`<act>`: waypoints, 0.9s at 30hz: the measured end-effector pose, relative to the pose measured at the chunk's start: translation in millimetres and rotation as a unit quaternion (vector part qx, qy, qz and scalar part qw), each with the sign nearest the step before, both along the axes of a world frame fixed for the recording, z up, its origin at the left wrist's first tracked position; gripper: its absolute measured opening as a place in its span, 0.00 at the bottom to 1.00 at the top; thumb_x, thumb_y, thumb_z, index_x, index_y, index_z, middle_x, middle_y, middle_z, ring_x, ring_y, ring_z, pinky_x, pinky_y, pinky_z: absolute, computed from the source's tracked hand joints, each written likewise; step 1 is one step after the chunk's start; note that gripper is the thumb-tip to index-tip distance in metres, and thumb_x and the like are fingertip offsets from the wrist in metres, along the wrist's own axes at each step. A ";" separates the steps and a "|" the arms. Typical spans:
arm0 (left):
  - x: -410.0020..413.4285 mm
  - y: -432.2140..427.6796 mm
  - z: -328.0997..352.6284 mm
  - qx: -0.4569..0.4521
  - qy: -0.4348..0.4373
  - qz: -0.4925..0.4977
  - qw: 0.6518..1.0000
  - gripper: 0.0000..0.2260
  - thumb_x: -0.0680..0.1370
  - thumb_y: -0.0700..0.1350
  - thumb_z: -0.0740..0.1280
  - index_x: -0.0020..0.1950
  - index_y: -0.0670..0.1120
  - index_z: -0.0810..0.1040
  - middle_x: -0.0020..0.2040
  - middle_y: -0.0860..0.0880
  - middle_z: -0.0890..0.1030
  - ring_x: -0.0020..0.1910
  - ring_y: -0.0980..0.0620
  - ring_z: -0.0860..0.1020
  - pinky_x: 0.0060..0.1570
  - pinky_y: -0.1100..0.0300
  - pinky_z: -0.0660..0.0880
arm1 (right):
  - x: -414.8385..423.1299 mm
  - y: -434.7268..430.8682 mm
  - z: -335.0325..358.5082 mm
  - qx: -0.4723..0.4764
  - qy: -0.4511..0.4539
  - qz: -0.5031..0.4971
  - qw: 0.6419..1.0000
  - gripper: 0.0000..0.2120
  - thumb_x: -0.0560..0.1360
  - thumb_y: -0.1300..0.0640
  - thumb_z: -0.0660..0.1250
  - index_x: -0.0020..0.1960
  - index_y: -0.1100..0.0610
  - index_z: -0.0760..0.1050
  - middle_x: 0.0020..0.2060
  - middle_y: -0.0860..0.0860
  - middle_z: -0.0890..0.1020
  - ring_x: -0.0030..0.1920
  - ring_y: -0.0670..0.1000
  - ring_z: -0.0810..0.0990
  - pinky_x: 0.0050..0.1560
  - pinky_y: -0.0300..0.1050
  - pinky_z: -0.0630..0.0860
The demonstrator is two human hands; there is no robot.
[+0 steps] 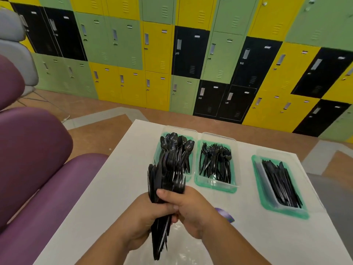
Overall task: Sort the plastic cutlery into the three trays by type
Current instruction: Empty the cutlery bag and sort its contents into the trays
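A thick bundle of black plastic cutlery point(166, 178) stands nearly upright above the white table point(118, 180). My left hand point(145, 217) wraps around its lower part and my right hand point(189, 209) clasps it from the right, thumb across the front. Behind the bundle sit three clear trays with green bases. The left tray point(191, 131) holds spoons, and the bundle hides part of it. Forks lie in the middle tray point(215, 185). The right tray point(275, 209) holds knives.
A purple and blue round object point(227, 217) lies on the table just right of my right wrist. Crinkled clear plastic point(181, 243) lies under my hands. Purple cushioned seats point(38, 169) stand to the left of the table. Coloured lockers point(191, 54) line the far wall.
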State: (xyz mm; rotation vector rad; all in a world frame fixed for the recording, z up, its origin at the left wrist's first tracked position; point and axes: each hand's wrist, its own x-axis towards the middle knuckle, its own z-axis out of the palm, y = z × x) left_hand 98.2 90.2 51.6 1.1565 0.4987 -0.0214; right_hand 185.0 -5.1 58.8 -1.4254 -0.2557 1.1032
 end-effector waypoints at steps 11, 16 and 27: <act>-14.7 -62.6 25.7 -0.022 -0.015 0.108 0.994 0.12 0.80 0.50 0.60 0.57 0.47 0.78 0.50 0.46 0.86 0.50 0.50 0.84 0.50 0.56 0.77 | -30.3 -38.6 19.0 0.063 0.016 -0.118 0.991 0.10 0.78 0.58 0.63 0.54 0.58 0.82 0.49 0.56 0.86 0.52 0.54 0.84 0.56 0.51 0.78; -20.1 -69.4 30.1 -0.004 -0.018 0.112 0.994 0.10 0.81 0.44 0.59 0.54 0.46 0.80 0.47 0.43 0.86 0.48 0.47 0.84 0.47 0.53 0.79 | -34.0 -51.1 25.5 0.087 0.017 -0.141 0.986 0.15 0.81 0.56 0.58 0.55 0.63 0.80 0.51 0.58 0.84 0.55 0.56 0.83 0.59 0.52 0.77; -21.3 -69.0 28.2 -0.062 -0.003 0.111 0.992 0.03 0.78 0.38 0.62 0.45 0.41 0.72 0.30 0.48 0.69 0.26 0.53 0.68 0.29 0.61 0.67 | -24.3 -88.0 43.7 0.173 0.107 -0.214 0.955 0.08 0.81 0.56 0.58 0.45 0.58 0.70 0.27 0.49 0.69 0.25 0.47 0.67 0.30 0.41 0.71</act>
